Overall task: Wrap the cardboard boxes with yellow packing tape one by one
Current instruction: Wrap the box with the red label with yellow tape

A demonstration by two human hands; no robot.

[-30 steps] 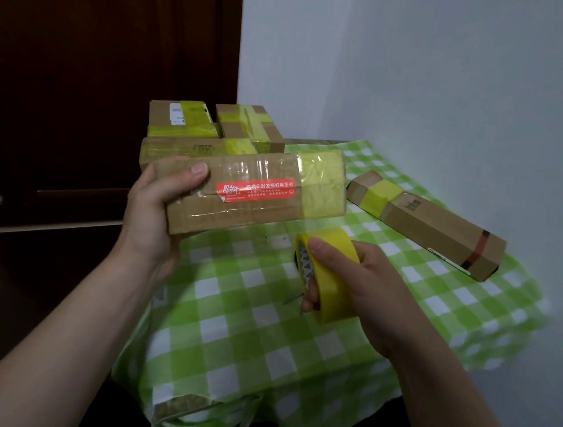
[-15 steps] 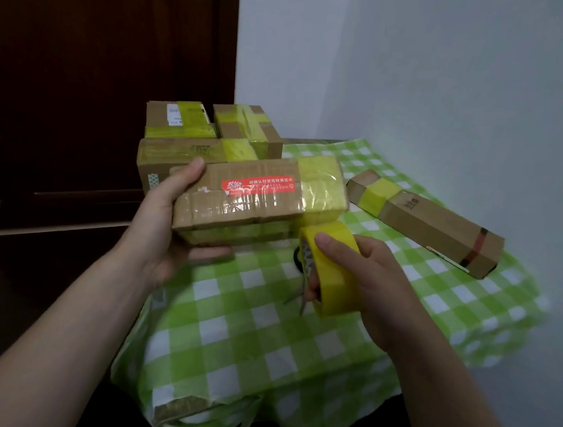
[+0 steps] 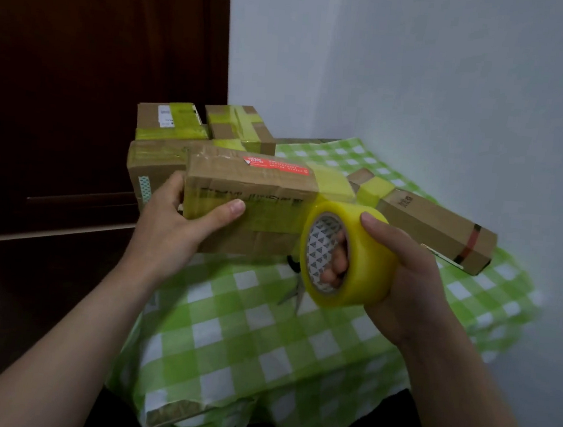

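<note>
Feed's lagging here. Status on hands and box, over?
Left hand grips cardboard box. Right hand grips tape roll at its right end. Scissors lie beneath, not obstructing.

one view, worn on the head, wide-angle. looks forward and down from close behind the left hand and right hand, both near at mid-frame; table just beyond, door far left, wall far right.

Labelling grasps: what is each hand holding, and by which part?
Left hand holds the cardboard box by its left end, thumb across the near face. Right hand holds the yellow tape roll, fingers through the core, thumb on the outer rim.
</note>
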